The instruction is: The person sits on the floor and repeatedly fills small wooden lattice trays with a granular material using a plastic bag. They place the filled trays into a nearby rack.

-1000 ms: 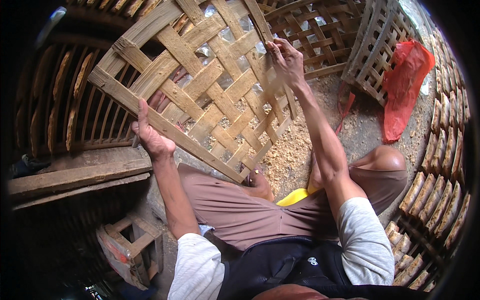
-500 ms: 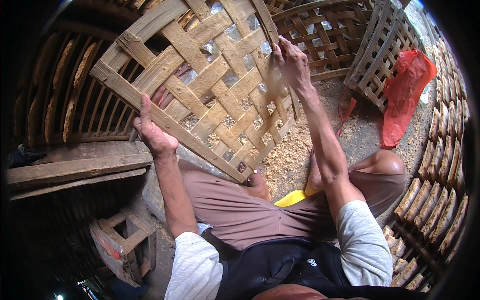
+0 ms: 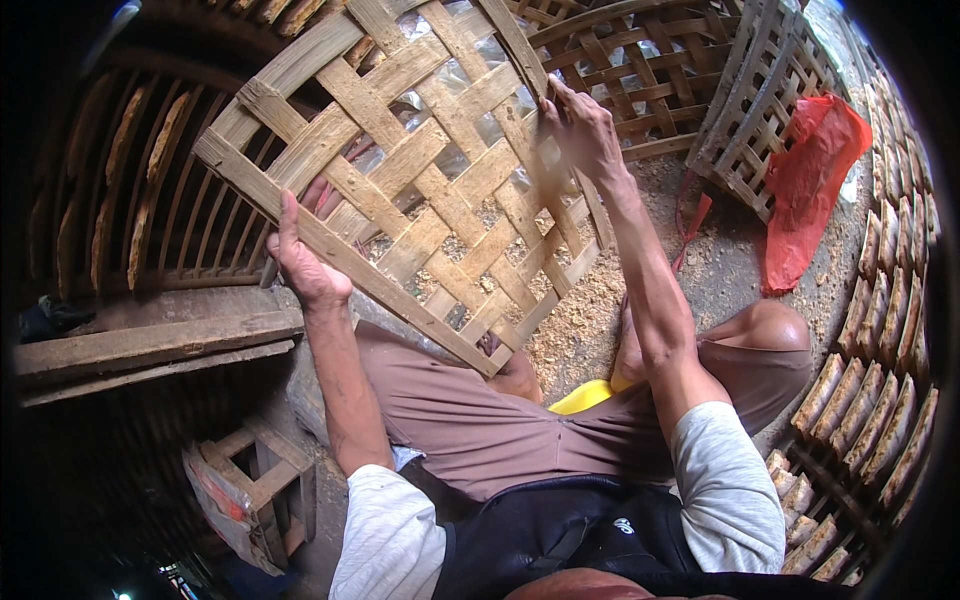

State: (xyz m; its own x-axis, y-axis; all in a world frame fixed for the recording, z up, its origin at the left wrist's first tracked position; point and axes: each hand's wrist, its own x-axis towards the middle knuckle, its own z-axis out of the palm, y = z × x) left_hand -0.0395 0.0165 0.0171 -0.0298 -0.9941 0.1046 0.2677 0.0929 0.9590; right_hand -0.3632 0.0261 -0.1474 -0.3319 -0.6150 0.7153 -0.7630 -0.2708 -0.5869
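A woven bamboo rack (image 3: 430,190) with flat wooden edge strips is tilted in front of me, its lowest corner by my leg. Crumbs and dust cling to its slats, and gaps show the floor behind. My left hand (image 3: 308,262) is closed round the lower left edge strip, thumb on the near side and fingers mostly behind. On the opposite side, my right hand (image 3: 588,130) has its fingers curled against the right edge strip. A blurred patch hides part of that hand's thumb and palm.
Yellowish crumbs (image 3: 575,335) litter the floor. Two more lattice racks (image 3: 650,85) and a red plastic sheet (image 3: 808,190) lie at the far right. Slatted racks (image 3: 860,440) line the right. A plank (image 3: 160,340) and a small wooden stool (image 3: 262,470) are at left; something yellow (image 3: 582,397) lies between my legs.
The bamboo rack has shifted slightly right and down at its near corner, turning a little. Both hands stay at its edges.
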